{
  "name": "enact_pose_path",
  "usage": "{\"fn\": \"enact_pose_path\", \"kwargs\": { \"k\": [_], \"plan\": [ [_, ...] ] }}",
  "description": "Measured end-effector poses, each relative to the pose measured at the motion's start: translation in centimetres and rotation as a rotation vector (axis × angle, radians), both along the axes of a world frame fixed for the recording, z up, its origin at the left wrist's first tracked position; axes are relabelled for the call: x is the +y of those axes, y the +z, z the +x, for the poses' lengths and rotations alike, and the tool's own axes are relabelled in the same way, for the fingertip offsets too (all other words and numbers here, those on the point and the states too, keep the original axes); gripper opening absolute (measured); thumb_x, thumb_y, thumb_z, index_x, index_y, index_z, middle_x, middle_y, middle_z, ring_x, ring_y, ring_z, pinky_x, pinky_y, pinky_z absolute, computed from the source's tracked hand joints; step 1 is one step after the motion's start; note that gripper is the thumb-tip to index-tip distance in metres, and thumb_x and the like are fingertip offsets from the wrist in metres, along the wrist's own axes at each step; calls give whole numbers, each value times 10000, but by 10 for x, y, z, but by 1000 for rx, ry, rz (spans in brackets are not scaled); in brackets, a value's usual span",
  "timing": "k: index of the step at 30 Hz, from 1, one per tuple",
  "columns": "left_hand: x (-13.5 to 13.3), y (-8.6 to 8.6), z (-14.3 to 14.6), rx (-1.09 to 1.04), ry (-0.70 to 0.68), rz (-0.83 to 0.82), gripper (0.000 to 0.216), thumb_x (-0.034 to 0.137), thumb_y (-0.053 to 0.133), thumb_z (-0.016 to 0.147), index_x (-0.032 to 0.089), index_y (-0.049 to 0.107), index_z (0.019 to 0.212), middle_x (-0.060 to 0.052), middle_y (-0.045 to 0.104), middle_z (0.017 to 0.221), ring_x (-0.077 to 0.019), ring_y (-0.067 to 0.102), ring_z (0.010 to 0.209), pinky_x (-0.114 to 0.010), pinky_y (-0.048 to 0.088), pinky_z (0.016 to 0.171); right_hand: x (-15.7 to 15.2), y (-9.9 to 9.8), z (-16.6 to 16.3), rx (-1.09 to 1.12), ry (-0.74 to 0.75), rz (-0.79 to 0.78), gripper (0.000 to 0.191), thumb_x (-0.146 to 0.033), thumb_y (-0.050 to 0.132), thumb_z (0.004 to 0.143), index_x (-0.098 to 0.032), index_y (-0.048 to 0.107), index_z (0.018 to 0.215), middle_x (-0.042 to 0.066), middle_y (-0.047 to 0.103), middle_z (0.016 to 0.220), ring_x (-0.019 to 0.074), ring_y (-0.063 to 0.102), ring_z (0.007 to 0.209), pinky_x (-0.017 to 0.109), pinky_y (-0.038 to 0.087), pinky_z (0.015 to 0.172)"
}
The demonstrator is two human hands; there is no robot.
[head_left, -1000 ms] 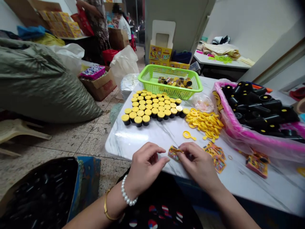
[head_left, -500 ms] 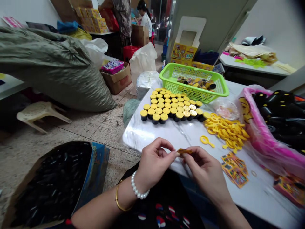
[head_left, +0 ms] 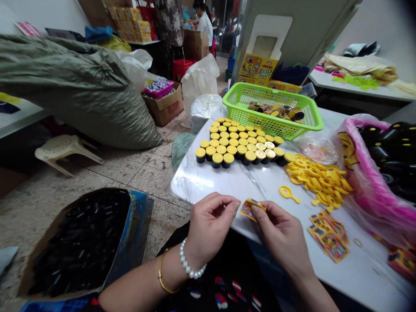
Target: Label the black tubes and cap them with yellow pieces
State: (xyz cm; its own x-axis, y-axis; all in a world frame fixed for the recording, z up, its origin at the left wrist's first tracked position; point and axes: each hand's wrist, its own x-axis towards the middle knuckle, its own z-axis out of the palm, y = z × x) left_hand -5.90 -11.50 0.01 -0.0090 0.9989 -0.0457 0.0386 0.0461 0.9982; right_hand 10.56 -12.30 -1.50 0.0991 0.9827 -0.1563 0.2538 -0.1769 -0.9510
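My right hand (head_left: 282, 236) pinches a small orange-yellow printed card (head_left: 248, 209), possibly a sticker, between thumb and fingers above the table's front edge. Just left of it, my left hand (head_left: 211, 223) has its thumb and forefinger pressed together. Whatever those fingertips hold, if anything, is too small to make out. More printed cards (head_left: 331, 242) lie fanned out to the right of my right hand. Beyond my hands, a single yellow ring with a handle (head_left: 289, 194) rests near a heap of similar yellow pieces (head_left: 320, 177). Black pots with yellow lids (head_left: 224, 149) stand in close rows.
A green basket (head_left: 234, 110) with printed cylinders stands behind the pots. A pink-lined bag (head_left: 373, 173) of black parts is at right. On the floor at lower left sits a box of black pieces (head_left: 81, 242), near a plastic stool (head_left: 66, 149). Another person (head_left: 204, 24) is far back.
My left fingertips have come away from the card, leaving a small gap. The card now tilts its printed face toward me in my right hand. The view has shifted slightly.
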Motion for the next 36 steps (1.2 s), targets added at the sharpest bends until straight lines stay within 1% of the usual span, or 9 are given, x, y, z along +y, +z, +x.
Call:
{"fn": "enact_pose_path", "kwargs": {
  "k": [4,10,13,18,22,24,30,34,36],
  "plan": [
    [1,-5,7,27,-6,49,165,299,692,839,153,769,854,-60,687,777,-128,579,651,-246,484,626,-2,-2,-1,29,-3,16,303,-471,649,859,-177,709,898,31,694,736,188,633,713,259,489,617],
    [6,-8,13,42,48,93,113,235,730,790,138,756,842,-39,645,739,-96,521,575,-221,441,553,-4,-3,-1,6,-11,65,277,-449,645,871,-179,704,892,26,715,805,145,617,691,223,484,641],
    [5,-5,14,33,23,98,73,200,735,771,139,749,807,-42,652,748,-100,546,596,-220,450,569,-4,-5,-2,-2,-11,81,267,-443,637,880,-185,696,906,24,716,816,140,620,693,217,484,641],
    [3,-3,14,21,-58,-19,105,203,758,729,131,686,700,-34,638,728,-97,536,601,-211,437,564,-4,-7,-4,4,2,120,216,-409,638,883,-197,676,878,23,713,832,148,637,730,220,495,667],
    [4,-5,13,-52,-55,-166,215,268,779,719,149,623,805,55,509,557,-67,421,499,-177,325,471,-5,-7,-5,-30,20,143,195,-390,640,883,-200,672,850,11,695,774,139,625,692,211,488,637],
    [5,-6,12,-92,-45,-198,246,287,775,730,157,592,832,78,466,529,-62,403,480,-170,304,458,-5,-6,-5,-11,13,142,204,-397,642,882,-198,676,854,16,705,785,140,635,696,208,499,642],
    [5,-6,11,-20,-24,-42,147,210,758,741,136,708,858,-17,629,776,-64,503,555,-183,411,518,-5,-5,-5,-13,-9,156,234,-419,640,882,-191,690,867,21,716,776,130,618,659,199,501,625],
    [3,-8,11,48,15,106,62,169,748,751,143,744,807,-36,648,789,-73,518,570,-194,432,536,-5,-7,-7,-67,-16,188,234,-416,636,884,-189,692,868,14,702,745,129,613,633,200,489,590],
    [2,-9,12,82,28,167,66,157,742,756,154,760,819,-38,646,790,-73,512,568,-196,428,532,-5,-9,-8,-88,-22,203,230,-411,634,886,-190,690,857,10,692,728,131,613,622,204,486,579]
  ]
}}
